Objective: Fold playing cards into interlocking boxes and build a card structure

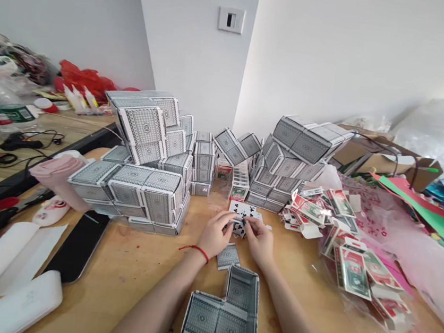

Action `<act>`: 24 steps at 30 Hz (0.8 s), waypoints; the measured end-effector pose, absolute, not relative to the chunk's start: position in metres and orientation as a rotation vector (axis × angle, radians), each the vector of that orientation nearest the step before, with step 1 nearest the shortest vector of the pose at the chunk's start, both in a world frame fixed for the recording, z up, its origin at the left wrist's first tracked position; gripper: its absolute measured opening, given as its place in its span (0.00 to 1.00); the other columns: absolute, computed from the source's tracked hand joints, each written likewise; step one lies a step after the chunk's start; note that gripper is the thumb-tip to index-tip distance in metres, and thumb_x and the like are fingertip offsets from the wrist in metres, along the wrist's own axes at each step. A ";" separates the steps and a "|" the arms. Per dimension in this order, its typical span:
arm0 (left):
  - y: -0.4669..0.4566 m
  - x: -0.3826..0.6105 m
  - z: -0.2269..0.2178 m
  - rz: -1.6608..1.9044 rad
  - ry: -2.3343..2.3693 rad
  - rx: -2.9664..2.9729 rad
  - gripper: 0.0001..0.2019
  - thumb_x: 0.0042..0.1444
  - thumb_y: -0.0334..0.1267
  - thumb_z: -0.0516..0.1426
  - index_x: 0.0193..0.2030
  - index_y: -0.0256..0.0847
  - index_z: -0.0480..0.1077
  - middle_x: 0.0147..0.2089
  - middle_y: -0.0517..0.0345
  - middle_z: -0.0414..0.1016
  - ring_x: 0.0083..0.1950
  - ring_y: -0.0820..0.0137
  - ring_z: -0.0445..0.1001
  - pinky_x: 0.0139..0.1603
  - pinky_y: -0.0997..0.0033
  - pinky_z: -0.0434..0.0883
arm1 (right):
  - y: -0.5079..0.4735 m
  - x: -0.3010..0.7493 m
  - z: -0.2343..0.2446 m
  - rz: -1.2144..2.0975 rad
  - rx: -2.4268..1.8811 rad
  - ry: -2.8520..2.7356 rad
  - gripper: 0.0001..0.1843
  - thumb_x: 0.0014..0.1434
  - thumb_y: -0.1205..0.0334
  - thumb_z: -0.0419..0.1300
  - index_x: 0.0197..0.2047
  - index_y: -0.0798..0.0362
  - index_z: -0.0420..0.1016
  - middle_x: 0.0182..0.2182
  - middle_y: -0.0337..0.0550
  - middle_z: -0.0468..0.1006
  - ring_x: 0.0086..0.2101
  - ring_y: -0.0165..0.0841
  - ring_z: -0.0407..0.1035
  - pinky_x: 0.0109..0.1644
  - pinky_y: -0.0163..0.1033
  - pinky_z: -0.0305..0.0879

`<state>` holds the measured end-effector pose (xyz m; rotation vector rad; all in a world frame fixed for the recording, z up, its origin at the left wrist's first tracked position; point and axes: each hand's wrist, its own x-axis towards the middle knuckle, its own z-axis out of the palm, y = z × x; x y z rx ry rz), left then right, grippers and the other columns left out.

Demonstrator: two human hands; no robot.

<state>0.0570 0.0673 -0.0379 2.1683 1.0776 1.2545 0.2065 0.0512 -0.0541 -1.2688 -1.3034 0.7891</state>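
At the middle of the table, my left hand (214, 236) and my right hand (260, 241) pinch a playing card (237, 219) between their fingertips. It is seen nearly edge-on and partly hidden by the fingers. Face-up playing cards (246, 210) with black club marks lie under and just beyond the fingers. Between my wrists is a grey patterned playing card (228, 256), back side up. Nearest to me stands an L-shaped piece built from folded cards (234, 325). A red cord bracelet (201, 252) circles my left wrist.
Stacked card blocks stand at the left (145, 190) and right (286, 168). Between them is a clear box of card packs (240, 182). Emptied card boxes (356, 270) and plastic wrap (415, 263) cover the right. A black phone (78, 246) and white case (17, 306) lie left.
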 end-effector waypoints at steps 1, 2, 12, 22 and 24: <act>0.067 0.058 -0.038 1.245 1.077 2.155 0.13 0.53 0.28 0.49 0.45 0.41 0.66 0.44 0.54 0.71 0.46 0.70 0.69 0.48 0.65 0.68 | 0.052 0.208 -0.053 0.874 -1.243 -1.256 0.13 0.50 0.55 0.56 0.38 0.54 0.70 0.29 0.44 0.76 0.26 0.33 0.69 0.27 0.36 0.65; 0.068 0.058 -0.038 1.245 1.087 2.136 0.12 0.54 0.30 0.49 0.44 0.41 0.67 0.42 0.54 0.71 0.46 0.70 0.69 0.47 0.65 0.68 | 0.053 0.209 -0.052 0.958 -1.212 -1.213 0.14 0.50 0.55 0.57 0.38 0.54 0.70 0.27 0.44 0.76 0.24 0.32 0.68 0.25 0.35 0.64; 0.070 0.064 -0.044 1.350 1.215 1.998 0.09 0.57 0.33 0.47 0.37 0.40 0.68 0.37 0.56 0.73 0.40 0.71 0.71 0.42 0.68 0.68 | 0.048 0.214 -0.035 1.629 -0.865 -1.020 0.15 0.51 0.53 0.55 0.39 0.52 0.68 0.34 0.46 0.74 0.34 0.36 0.70 0.35 0.42 0.66; 0.061 0.066 -0.031 1.306 1.064 2.232 0.15 0.54 0.26 0.45 0.46 0.42 0.64 0.42 0.54 0.69 0.46 0.68 0.66 0.47 0.63 0.65 | 0.044 0.206 -0.034 1.720 -0.869 -0.970 0.15 0.52 0.54 0.55 0.40 0.53 0.69 0.34 0.46 0.75 0.33 0.35 0.70 0.32 0.42 0.68; 0.061 0.067 -0.031 1.301 1.040 2.253 0.16 0.54 0.26 0.45 0.47 0.42 0.64 0.43 0.54 0.69 0.46 0.68 0.66 0.48 0.62 0.64 | 0.044 0.206 -0.034 1.704 -0.877 -0.959 0.15 0.51 0.54 0.57 0.40 0.53 0.69 0.33 0.45 0.75 0.33 0.35 0.70 0.32 0.42 0.68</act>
